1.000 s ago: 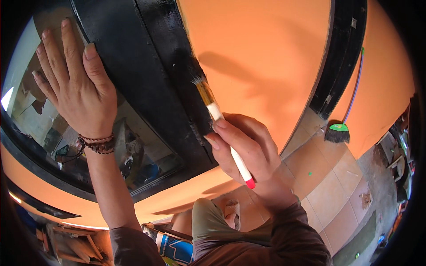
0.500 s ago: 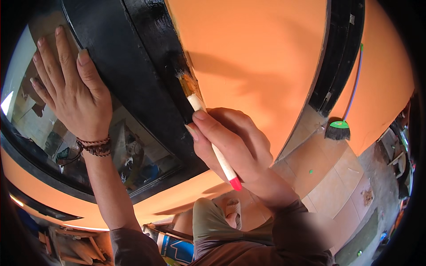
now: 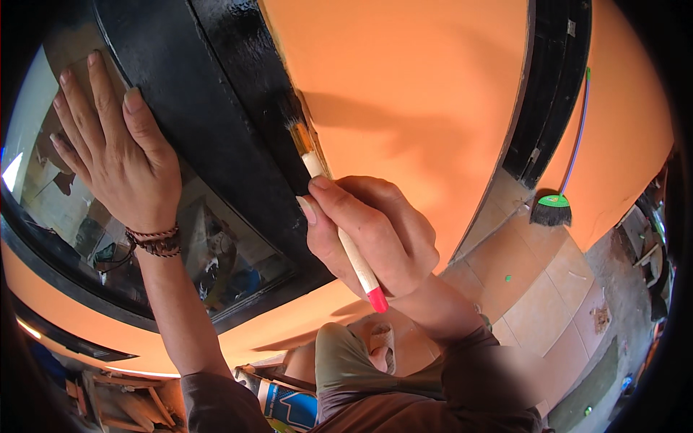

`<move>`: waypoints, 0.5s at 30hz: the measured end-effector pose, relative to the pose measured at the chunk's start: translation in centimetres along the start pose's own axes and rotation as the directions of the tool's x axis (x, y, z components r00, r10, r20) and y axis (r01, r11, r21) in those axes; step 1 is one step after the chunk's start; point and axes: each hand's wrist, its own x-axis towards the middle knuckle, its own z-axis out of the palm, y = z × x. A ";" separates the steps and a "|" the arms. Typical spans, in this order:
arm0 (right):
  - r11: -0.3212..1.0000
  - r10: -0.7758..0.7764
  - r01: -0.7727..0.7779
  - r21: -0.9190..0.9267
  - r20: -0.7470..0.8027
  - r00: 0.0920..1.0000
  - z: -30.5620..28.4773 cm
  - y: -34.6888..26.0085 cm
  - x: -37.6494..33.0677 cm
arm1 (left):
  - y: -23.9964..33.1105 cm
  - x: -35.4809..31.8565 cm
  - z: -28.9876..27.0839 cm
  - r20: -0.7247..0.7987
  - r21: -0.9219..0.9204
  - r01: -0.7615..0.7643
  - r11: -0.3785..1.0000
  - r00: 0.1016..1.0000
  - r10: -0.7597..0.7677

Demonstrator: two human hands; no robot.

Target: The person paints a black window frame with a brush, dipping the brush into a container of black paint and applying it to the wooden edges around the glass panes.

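A slim paintbrush (image 3: 338, 229) with a pale wooden handle and a red end is pinched between the thumb and fingers of my right hand (image 3: 382, 234). Its dark-tipped bristles meet the glossy black window frame (image 3: 253, 108), close to the edge where the frame borders the orange wall (image 3: 404, 65). My left hand (image 3: 130, 159) lies flat with fingers spread against the glass pane (image 3: 224, 245) inside that frame. Braided brown bracelets (image 3: 155, 240) circle my left wrist.
A broom (image 3: 552, 209) with a green head leans on the wall at the right, beside another black frame (image 3: 548, 94). Below are floor tiles (image 3: 534, 317) and a blue and white container (image 3: 289, 404) near my leg. Wooden pieces (image 3: 130, 404) lie at the lower left.
My right hand and the paintbrush have shifted slightly left, with the bristles still at the frame's edge. My left hand stays flat on the glass.
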 end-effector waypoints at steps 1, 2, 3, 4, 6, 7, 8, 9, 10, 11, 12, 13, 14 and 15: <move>1.000 0.024 -0.024 0.003 0.008 1.000 -0.1 -0.2 -0.1 | 0.0 0.0 0.0 0.001 -0.002 0.003 1.000 1.000 -0.003; 1.000 0.024 -0.024 0.004 0.007 1.000 -0.2 -0.3 -0.2 | 0.0 0.1 -0.1 0.001 -0.002 0.002 1.000 1.000 -0.002; 0.999 0.033 -0.033 -0.001 0.014 0.999 -0.3 -0.4 -0.2 | 0.0 0.1 -0.1 0.003 0.000 0.004 1.000 1.000 -0.004; 0.999 0.042 -0.041 -0.006 0.022 0.999 -0.4 -0.5 -0.2 | 0.1 0.1 -0.1 0.006 0.002 0.006 1.000 1.000 -0.006; 1.000 -0.007 0.007 0.010 -0.025 1.000 -0.1 -0.1 0.0 | 0.0 0.1 0.0 0.006 0.003 0.003 1.000 1.000 -0.003; 0.998 -0.055 0.056 0.023 -0.071 0.996 0.0 0.1 0.2 | 0.0 0.1 0.0 0.007 0.006 0.001 1.000 1.000 -0.001; 0.998 -0.055 0.056 0.022 -0.072 0.996 0.1 0.2 0.6 | 0.0 0.1 -0.1 0.006 0.005 0.000 1.000 1.000 0.000; 0.997 -0.067 0.069 0.029 -0.078 0.995 0.2 0.3 1.0 | 0.0 0.1 -0.1 0.010 0.009 0.001 1.000 1.000 -0.001; 0.996 -0.079 0.082 0.035 -0.084 0.993 0.3 0.3 1.3 | 0.0 0.1 -0.1 0.014 0.012 0.002 1.000 1.000 -0.002; 0.996 -0.078 0.081 0.034 -0.085 0.993 0.2 0.1 1.4 | 0.0 0.1 -0.1 0.013 0.011 0.001 1.000 1.000 -0.001; 0.999 -0.027 0.029 0.027 -0.061 0.998 0.2 -0.1 1.4 | 0.0 0.1 -0.1 0.014 0.016 0.001 1.000 1.000 -0.001; 1.000 0.024 -0.024 0.018 -0.039 0.999 0.2 -0.3 1.4 | 0.0 0.1 -0.1 0.015 0.020 0.000 1.000 1.000 -0.001; 1.000 0.025 -0.024 0.019 -0.040 0.999 0.1 -0.4 1.2 | 0.0 0.0 -0.1 0.015 0.021 -0.001 1.000 1.000 0.001; 0.999 0.035 -0.034 0.022 -0.022 0.999 0.0 -0.4 1.0 | 0.0 0.0 -0.2 0.019 0.017 0.004 1.000 1.000 -0.004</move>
